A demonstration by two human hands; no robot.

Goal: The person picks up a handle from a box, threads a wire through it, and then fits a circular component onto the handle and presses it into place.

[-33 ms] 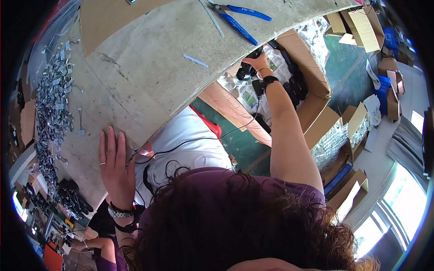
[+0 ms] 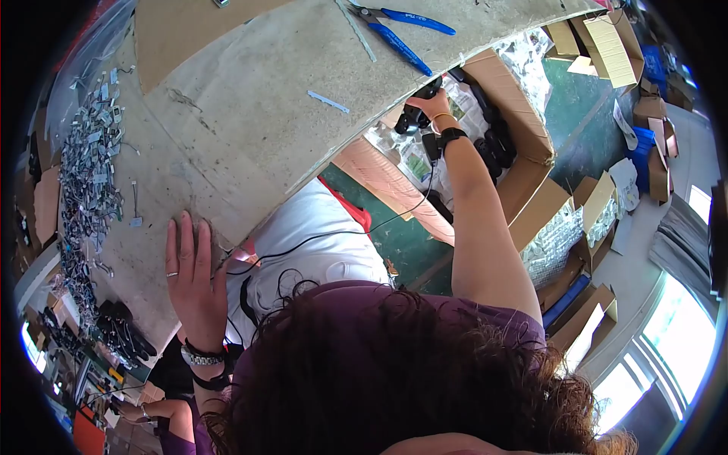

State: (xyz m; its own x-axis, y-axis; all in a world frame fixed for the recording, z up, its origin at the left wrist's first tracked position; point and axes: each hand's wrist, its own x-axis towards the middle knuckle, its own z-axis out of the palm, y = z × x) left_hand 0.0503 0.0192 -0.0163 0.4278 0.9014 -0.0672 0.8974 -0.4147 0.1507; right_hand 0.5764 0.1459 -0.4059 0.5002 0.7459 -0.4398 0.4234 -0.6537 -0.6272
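Presently, the right hand [image 2: 430,105] is inside an open cardboard box [image 2: 523,114] beside the tabletop [image 2: 243,144], and its grip is clenched on a black rounded object [image 2: 412,120]. This object is close to the tabletop's edge, above clear plastic bags [image 2: 417,161]; some of the fingers are hidden, so I cannot tell how each one holds it. More black objects [image 2: 498,140] lie along the right side of the box. The left hand [image 2: 196,284] rests flat on the tabletop, palm down, and its grip is released, with fingers extended. To its left there is a heap of small connectors [image 2: 91,174]. Cutters with blue handles [image 2: 400,51] lie spread near the edge.
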